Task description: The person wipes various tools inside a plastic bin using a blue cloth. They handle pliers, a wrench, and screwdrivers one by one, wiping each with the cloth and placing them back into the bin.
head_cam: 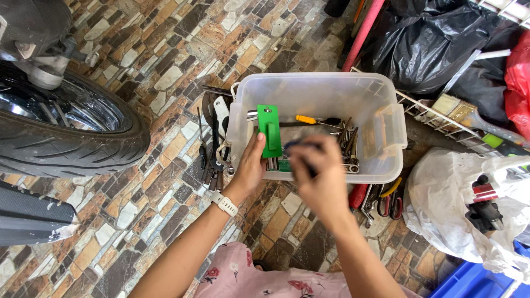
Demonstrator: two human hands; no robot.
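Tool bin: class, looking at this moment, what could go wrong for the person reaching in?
1. The bin holds loose metal tools; the right hand could get scraped on them.
2. The left hand grips a green holder at the rim; it might slip and drop.
3. Pliers lie on the floor; someone may trip.

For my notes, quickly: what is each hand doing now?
Left hand: holds the green holder.
Right hand: closed on a dark tool, blurred.

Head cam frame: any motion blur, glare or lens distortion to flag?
Head view: right hand is motion-blurred, the dark thing in it unreadable; left hand and green holder are sharp. Bright reflections on the motorbike wheel rim and black bags. Wide-angle bending at the edges; soft daylight, weak shadows.
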